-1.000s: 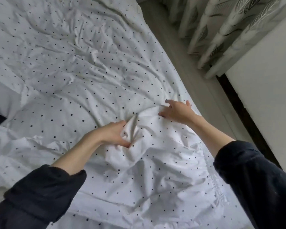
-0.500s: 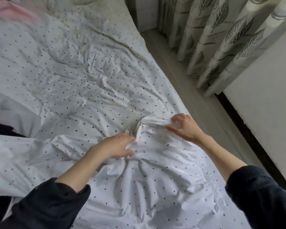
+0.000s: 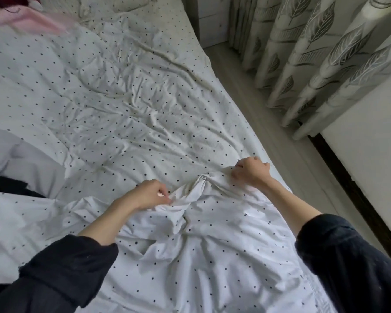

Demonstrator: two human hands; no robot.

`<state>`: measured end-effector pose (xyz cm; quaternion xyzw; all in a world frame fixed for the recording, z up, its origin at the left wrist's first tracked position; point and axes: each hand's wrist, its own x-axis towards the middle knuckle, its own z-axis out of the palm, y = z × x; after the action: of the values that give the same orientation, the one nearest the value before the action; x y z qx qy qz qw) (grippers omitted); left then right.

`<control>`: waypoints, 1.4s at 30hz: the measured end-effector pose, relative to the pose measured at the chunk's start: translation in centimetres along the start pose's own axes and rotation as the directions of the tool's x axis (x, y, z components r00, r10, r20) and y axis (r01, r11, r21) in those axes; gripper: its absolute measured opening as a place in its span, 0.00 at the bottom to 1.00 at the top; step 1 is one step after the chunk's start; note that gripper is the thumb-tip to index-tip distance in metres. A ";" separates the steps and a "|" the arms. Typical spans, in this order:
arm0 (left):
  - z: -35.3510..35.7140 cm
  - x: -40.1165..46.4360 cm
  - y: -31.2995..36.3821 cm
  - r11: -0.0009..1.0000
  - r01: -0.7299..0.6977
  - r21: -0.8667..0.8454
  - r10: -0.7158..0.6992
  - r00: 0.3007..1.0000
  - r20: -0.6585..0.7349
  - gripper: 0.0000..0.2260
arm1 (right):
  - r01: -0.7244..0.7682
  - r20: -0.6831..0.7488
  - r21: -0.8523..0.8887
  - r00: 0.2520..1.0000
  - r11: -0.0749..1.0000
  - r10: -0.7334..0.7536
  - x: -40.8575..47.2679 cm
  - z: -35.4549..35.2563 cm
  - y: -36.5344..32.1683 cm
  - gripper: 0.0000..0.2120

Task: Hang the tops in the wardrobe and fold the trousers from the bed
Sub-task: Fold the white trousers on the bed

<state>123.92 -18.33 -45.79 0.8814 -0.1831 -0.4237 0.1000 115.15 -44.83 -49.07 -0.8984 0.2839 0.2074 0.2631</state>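
Observation:
A white garment with small black dots (image 3: 212, 240) lies crumpled on the bed (image 3: 122, 98), whose cover has the same dotted pattern. My left hand (image 3: 148, 195) pinches a bunched fold of this garment near its upper edge. My right hand (image 3: 251, 171) grips the same edge a little farther right, close to the bed's side. A pale grey garment (image 3: 25, 161) lies at the left with a dark garment (image 3: 5, 184) just below it. A pink garment (image 3: 25, 19) sits at the far top left.
A strip of light floor (image 3: 269, 123) runs along the bed's right side. Leaf-patterned curtains (image 3: 314, 53) hang beyond it. A white wall with a dark skirting board (image 3: 359, 199) is at the right. A white cabinet (image 3: 212, 21) stands at the top.
Both hands have tightened on the garment's upper edge, the right closing from spread fingers into a grip. The view has tilted up, showing more curtain and the pink garment.

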 end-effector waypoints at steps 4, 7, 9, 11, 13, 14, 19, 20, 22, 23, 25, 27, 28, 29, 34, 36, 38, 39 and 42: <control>-4.1 -0.3 -0.3 0.988 -0.156 0.006 0.119 0.724 -0.679 0.05 | 0.090 -0.321 0.230 0.947 0.969 -0.012 0.6 -1.0 0.0 0.08; -5.5 0.7 -0.2 0.981 -0.130 0.143 0.193 0.596 -0.779 0.12 | 0.060 -0.339 0.211 0.941 0.976 0.015 1.2 -0.9 -0.3 0.12; -4.6 1.5 -0.9 0.973 -0.037 0.229 0.171 0.782 -0.600 0.19 | 0.037 -0.318 0.074 0.948 0.997 -0.011 1.0 0.1 -0.8 0.18; -3.0 1.9 -2.2 0.962 0.012 0.272 0.088 0.932 -0.352 0.22 | 0.094 -0.326 -0.060 0.939 0.994 -0.109 0.1 1.5 -1.6 0.22; -0.7 1.8 -4.0 0.956 -0.033 0.290 0.100 0.971 -0.218 0.24 | 0.220 -0.307 -0.157 0.916 0.963 -0.259 -1.1 3.8 -2.4 0.24; 0.6 1.6 -4.8 0.951 -0.066 0.303 0.126 0.975 -0.183 0.25 | 0.287 -0.261 -0.189 0.907 0.939 -0.330 -1.8 5.2 -2.8 0.25; 4.1 -0.9 -9.1 0.919 -0.084 0.384 0.167 0.968 -0.189 0.30 | 0.359 0.105 -0.277 0.933 0.891 -0.343 -3.5 10.8 -3.2 0.27; 4.0 -1.4 -10.0 0.907 -0.064 0.415 0.175 0.956 -0.234 0.31 | 0.334 0.093 -0.277 0.942 0.901 -0.321 -3.5 10.9 -3.4 0.27; 3.1 -2.4 -11.4 0.892 -0.022 0.452 0.181 0.934 -0.310 0.35 | 0.283 0.056 -0.244 0.959 0.928 -0.278 -3.5 10.7 -4.3 0.25; 2.5 -2.9 -12.0 0.894 -0.007 0.448 0.184 0.918 -0.352 0.35 | 0.260 0.045 -0.225 0.965 0.939 -0.257 -3.7 10.5 -4.9 0.25; 1.4 -3.9 -13.1 0.916 0.000 0.402 0.213 0.848 -0.486 0.34 | 0.263 0.021 -0.207 0.964 0.942 -0.264 -4.6 10.4 -6.0 0.25; 0.2 -4.6 -14.9 0.938 0.057 0.341 0.170 0.783 -0.598 0.33 | 0.331 0.017 -0.205 0.942 0.921 -0.335 -6.2 10.8 -7.8 0.26; -0.4 -4.9 -15.9 0.941 0.108 0.320 0.118 0.783 -0.611 0.33 | 0.374 0.021 -0.211 0.925 0.903 -0.378 -6.9 11.0 -8.7 0.26; -1.0 -5.2 -16.9 0.938 0.174 0.301 0.038 0.809 -0.587 0.35 | 0.414 0.024 -0.224 0.907 0.882 -0.420 -7.6 11.4 -9.9 0.27; -2.0 -6.6 -20.3 0.945 0.296 0.137 -0.201 0.859 -0.470 0.29 | 0.557 0.015 -0.274 0.817 0.784 -0.576 -8.3 12.4 -17.5 0.35; -1.9 -8.4 -20.7 0.983 0.113 0.148 -0.014 0.838 -0.546 0.18 | 0.600 0.013 -0.321 0.777 0.733 -0.630 -8.0 13.0 -21.1 0.39; -1.3 -9.9 -21.0 0.953 -0.045 0.299 0.221 0.780 -0.586 0.15 | 0.607 0.023 -0.366 0.764 0.706 -0.645 -7.6 13.5 -23.4 0.40; -1.1 -10.7 -21.5 0.928 -0.080 0.364 0.291 0.766 -0.573 0.16 | 0.603 0.037 -0.391 0.765 0.695 -0.643 -7.6 14.0 -24.4 0.38; -1.2 -12.5 -24.1 0.930 -0.045 0.364 0.218 0.866 -0.449 0.13 | 0.576 -0.008 -0.412 0.773 0.706 -0.634 -8.3 15.6 -25.7 0.23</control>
<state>123.44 8.75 -44.13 0.9478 -0.2835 -0.1446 0.0173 121.35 -14.28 -47.74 -0.9877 -0.0552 0.0936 0.1122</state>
